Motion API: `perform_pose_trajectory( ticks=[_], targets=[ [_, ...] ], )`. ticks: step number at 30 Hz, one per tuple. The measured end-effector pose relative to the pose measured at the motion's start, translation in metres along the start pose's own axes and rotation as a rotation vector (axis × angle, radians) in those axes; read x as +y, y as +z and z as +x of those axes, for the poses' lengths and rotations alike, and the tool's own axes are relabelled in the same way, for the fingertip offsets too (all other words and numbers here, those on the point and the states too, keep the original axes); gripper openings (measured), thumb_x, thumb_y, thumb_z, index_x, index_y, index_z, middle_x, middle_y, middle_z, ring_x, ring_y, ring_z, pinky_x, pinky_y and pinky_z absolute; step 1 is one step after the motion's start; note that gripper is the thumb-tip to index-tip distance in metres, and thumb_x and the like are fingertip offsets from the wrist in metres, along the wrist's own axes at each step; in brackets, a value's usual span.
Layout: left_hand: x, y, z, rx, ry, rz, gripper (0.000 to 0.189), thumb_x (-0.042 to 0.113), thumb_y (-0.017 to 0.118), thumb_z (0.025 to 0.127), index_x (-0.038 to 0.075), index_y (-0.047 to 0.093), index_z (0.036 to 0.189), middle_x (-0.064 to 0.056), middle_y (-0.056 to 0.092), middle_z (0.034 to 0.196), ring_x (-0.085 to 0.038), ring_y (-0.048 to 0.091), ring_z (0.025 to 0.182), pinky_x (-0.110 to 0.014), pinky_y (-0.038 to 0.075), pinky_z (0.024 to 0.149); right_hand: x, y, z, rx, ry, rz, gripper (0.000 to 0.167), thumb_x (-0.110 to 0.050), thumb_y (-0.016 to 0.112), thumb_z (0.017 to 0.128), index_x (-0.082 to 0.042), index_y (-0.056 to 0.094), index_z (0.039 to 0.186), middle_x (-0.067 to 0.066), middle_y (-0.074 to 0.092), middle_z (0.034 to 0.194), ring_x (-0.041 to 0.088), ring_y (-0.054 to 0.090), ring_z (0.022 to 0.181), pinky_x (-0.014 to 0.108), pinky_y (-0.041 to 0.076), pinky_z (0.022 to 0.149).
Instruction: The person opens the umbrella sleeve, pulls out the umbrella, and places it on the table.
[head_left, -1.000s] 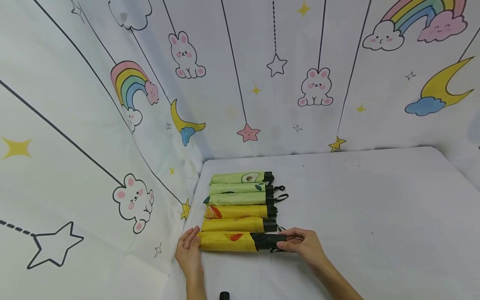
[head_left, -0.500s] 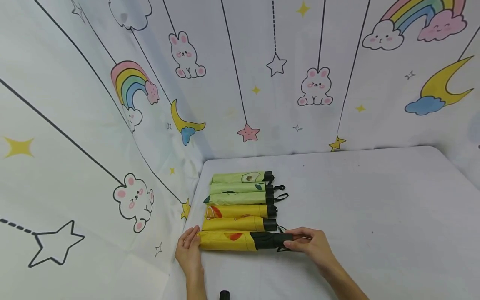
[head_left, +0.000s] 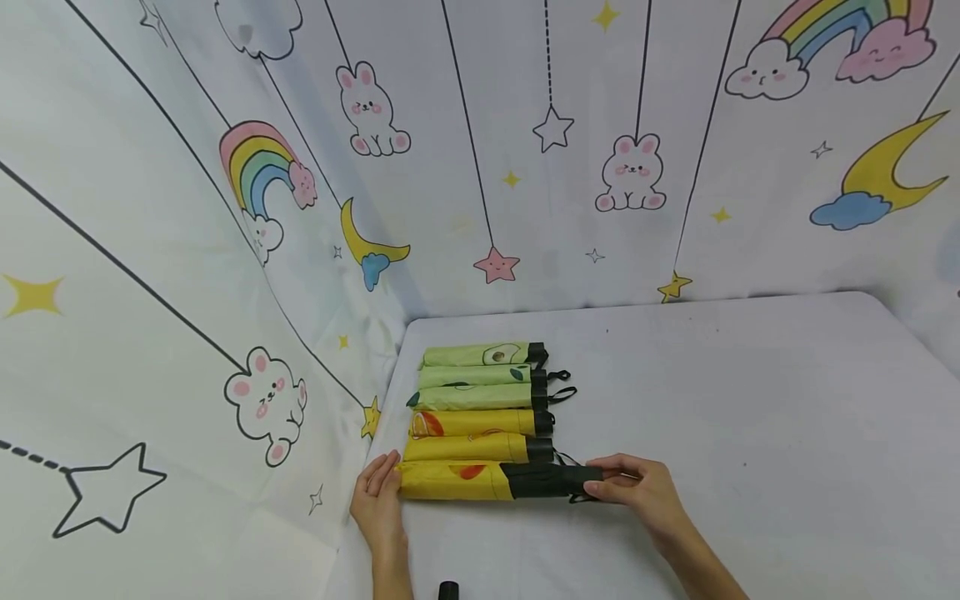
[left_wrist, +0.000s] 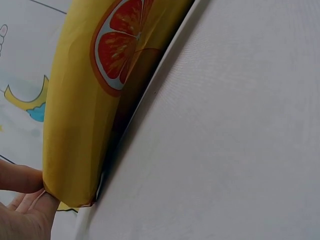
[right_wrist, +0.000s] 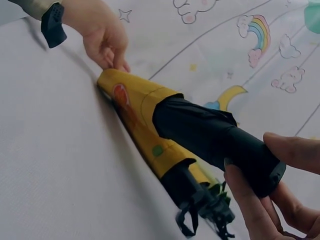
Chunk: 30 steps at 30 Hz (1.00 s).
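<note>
In the head view, a folding umbrella [head_left: 551,480] with a black handle end sticks out of its yellow sleeve [head_left: 450,482], printed with orange slices. My left hand [head_left: 380,504] pinches the sleeve's far-left end. At the other end, my right hand [head_left: 645,492] grips the black handle between thumb and fingers. Seen from the right wrist, the black handle [right_wrist: 247,155] points toward the right fingers while the left hand [right_wrist: 107,45] holds the opposite tip. The left wrist view shows the sleeve [left_wrist: 80,125] close up, its end against the left fingers.
Behind it lie two more yellow-sleeved umbrellas [head_left: 472,449] and several green avocado-print ones [head_left: 472,397], side by side with black ends to the right. A small black object [head_left: 448,591] shows at the bottom edge. White cloth covers the table [head_left: 750,400].
My right hand has moved right, and a longer stretch of black umbrella shows beyond the yellow sleeve. The left hand and sleeve stay in place.
</note>
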<state>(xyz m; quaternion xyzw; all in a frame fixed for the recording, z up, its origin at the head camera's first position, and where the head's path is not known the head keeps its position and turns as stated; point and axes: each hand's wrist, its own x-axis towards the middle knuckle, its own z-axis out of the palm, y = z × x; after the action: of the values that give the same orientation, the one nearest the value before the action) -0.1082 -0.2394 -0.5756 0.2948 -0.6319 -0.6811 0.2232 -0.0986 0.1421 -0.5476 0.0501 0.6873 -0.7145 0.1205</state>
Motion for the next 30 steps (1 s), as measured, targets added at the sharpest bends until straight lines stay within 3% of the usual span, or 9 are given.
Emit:
perform_pose_trajectory(
  ticks=[30],
  targets=[
    [0.000,0.002,0.001,0.012,0.012,-0.012,0.037,-0.007,0.064,0.099,-0.005,0.059,0.136,-0.016,0.072,0.128,-0.007,0.071,0.112,-0.012,0.053,0.090,-0.007,-0.031,-0.018,0.042,-0.061,0.001,0.045,-0.003,0.086,0.083,0.011,0.070,0.122,0.017,0.077,0.095,0.020,0.076,0.082,0.029,0.060,0.076]
  ],
)
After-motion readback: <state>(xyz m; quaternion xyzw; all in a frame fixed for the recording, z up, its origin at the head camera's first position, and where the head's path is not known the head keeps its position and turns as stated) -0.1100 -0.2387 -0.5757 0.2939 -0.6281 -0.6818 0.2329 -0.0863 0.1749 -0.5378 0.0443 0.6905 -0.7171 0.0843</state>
